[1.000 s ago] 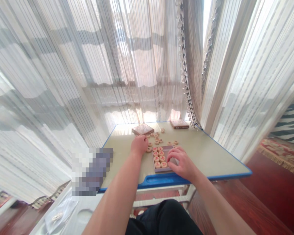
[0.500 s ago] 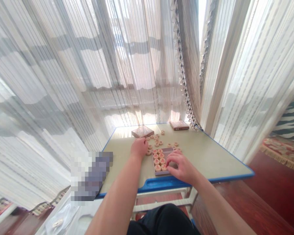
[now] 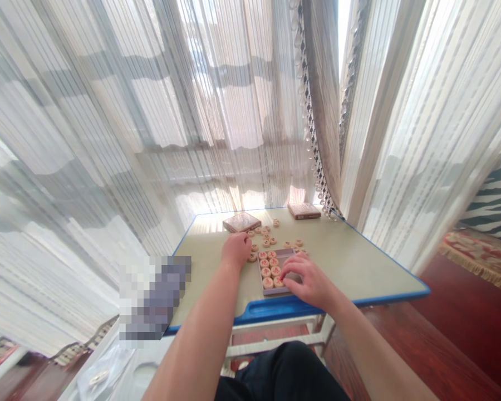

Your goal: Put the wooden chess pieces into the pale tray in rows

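A shallow box tray (image 3: 272,292) lies near the front of the desk, with two columns of round wooden Chinese chess pieces (image 3: 264,263), red characters up, along its left side. My right hand (image 3: 308,277) bends over the tray's right half. Its thumb and fingertips close at the chess piece (image 3: 278,282) in the front of the second column. To the left of the tray my left hand (image 3: 236,249) is closed, knuckles up, beside loose chess pieces (image 3: 253,257); whatever its fingers hold is hidden. My right hand covers part of the tray's interior.
Several more loose pieces (image 3: 266,243) are scattered behind the tray. Two flat boxes stand at the back, one left (image 3: 242,222) and one right (image 3: 304,210). A blue-edged desk (image 3: 359,267) carries everything; a pixelated object (image 3: 156,298) is at its left edge. Sheer curtains (image 3: 234,122) hang behind.
The view has shifted slightly. Both hands keep nearly the same places, with the right fingertips still at the front piece in the tray.
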Tool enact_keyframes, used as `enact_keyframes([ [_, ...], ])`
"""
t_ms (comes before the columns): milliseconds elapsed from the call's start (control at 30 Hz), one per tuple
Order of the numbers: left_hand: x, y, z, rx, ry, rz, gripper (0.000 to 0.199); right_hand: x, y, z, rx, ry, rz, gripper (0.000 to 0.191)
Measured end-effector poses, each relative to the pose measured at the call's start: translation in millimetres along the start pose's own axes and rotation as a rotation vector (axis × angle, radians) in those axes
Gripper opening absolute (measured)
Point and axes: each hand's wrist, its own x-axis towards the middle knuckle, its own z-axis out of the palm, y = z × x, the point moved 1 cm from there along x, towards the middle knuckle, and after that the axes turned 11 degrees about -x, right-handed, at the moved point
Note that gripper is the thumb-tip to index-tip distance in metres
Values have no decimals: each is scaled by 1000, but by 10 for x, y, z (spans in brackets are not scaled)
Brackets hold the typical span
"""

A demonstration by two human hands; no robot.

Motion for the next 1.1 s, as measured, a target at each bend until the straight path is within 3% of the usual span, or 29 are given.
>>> enact_keyframes([
  [800, 2, -51, 33, -10, 9, 20, 28, -9, -7, 5, 41, 18, 1, 13],
  [1100, -4, -47, 23, -25, -12, 2, 29, 6, 15, 16, -100, 69, 36, 14],
])
